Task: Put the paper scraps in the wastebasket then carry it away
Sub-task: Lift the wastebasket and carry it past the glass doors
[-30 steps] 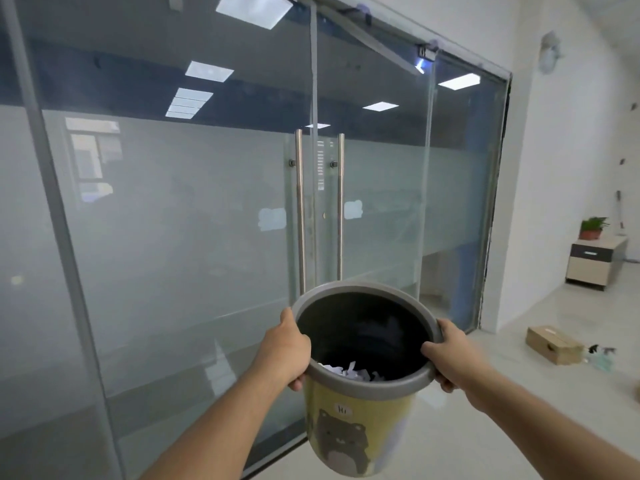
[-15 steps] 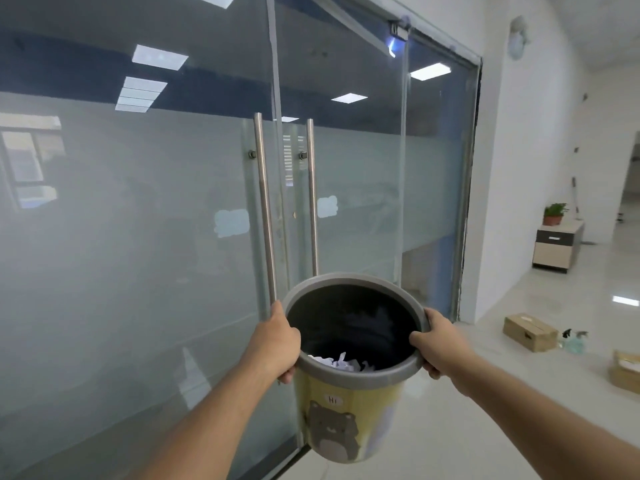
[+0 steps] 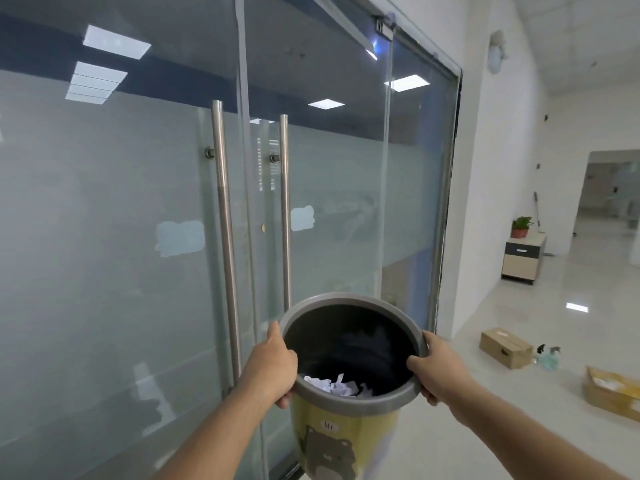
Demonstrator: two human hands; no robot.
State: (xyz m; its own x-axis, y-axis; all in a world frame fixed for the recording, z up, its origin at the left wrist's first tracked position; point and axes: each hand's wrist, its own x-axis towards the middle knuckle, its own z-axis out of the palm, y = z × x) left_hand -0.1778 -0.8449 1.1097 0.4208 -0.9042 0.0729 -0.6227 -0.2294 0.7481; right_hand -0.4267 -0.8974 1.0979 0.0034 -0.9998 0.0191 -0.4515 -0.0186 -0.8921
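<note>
I hold a yellow wastebasket [image 3: 329, 441] with a grey rim and a bear picture in the air in front of me. White paper scraps [image 3: 334, 386] lie inside it against the dark lining. My left hand [image 3: 272, 367] grips the rim on its left side. My right hand [image 3: 434, 367] grips the rim on its right side. The basket is upright, tilted slightly toward me.
Frosted glass double doors [image 3: 138, 237] with two tall steel handles [image 3: 225, 237] stand shut close ahead and to the left. To the right a white tiled corridor holds a cardboard box [image 3: 504, 346], a spray bottle [image 3: 549, 356], another box [image 3: 613, 389] and a low cabinet [image 3: 523, 258] with a plant.
The view has turned right along the glass doors, showing more of the corridor. Both hands keep the same grip on the basket rim.
</note>
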